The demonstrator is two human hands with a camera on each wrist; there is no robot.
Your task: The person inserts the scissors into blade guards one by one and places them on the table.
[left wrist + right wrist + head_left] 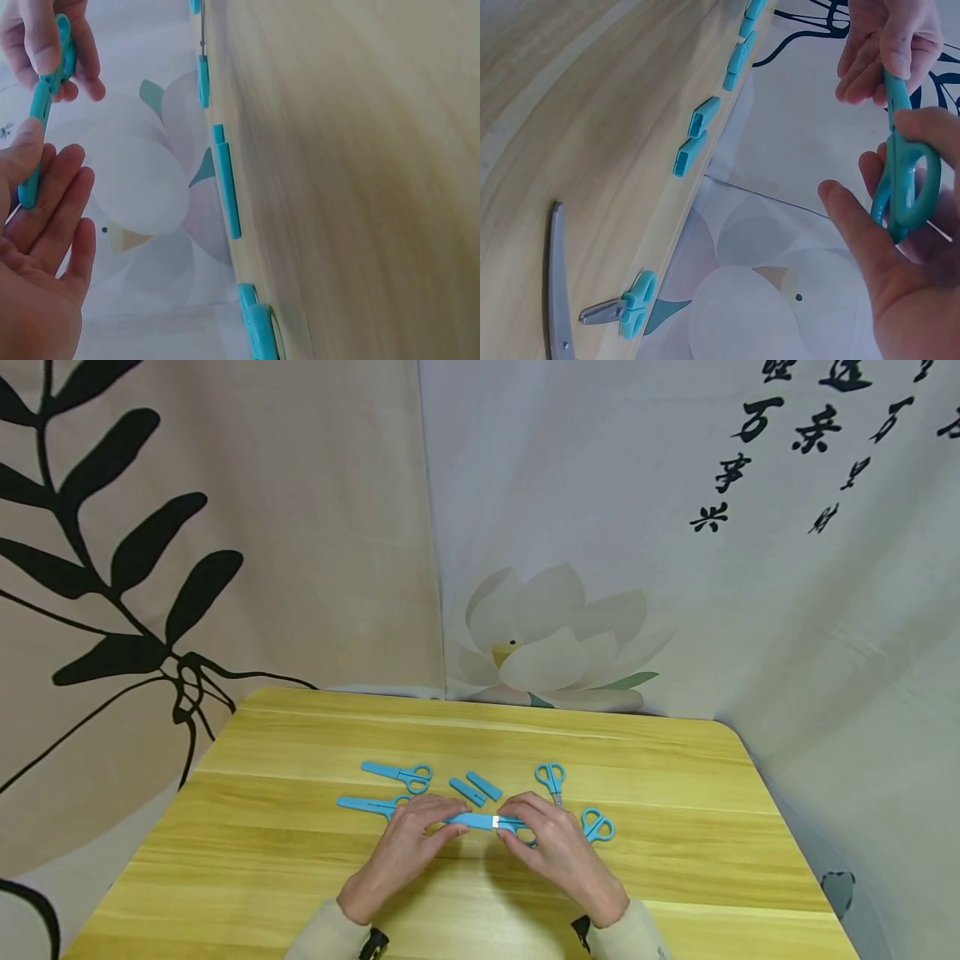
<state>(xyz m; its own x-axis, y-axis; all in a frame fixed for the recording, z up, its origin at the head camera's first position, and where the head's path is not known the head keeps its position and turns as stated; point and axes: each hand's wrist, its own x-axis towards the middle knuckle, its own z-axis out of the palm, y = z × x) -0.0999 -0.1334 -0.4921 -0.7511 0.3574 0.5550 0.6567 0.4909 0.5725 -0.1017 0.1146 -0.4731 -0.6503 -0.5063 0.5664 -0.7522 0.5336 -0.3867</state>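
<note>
My left hand [420, 831] pinches a blue blade cover [471, 820] between thumb and fingers. My right hand [555, 843] grips blue-handled scissors [904, 176] near the pivot. The cover sits over the blades, and in the head view a short strip of bare metal shows between cover and handles. Both hands hold this pair up off the table, as the left wrist view shows; there the cover [34, 169] lies under the left thumb, with the other left fingers [64, 187] extended beneath it. The handle loops are partly hidden by the right hand in the head view.
Left on the wooden table [300, 877] lie two covered scissors [386, 772], one partly behind the left hand. Two loose blue covers [476, 787] lie mid-table. To the right are two uncovered scissors [552, 777], one partly hidden by my right hand. A printed curtain [562, 485] hangs behind.
</note>
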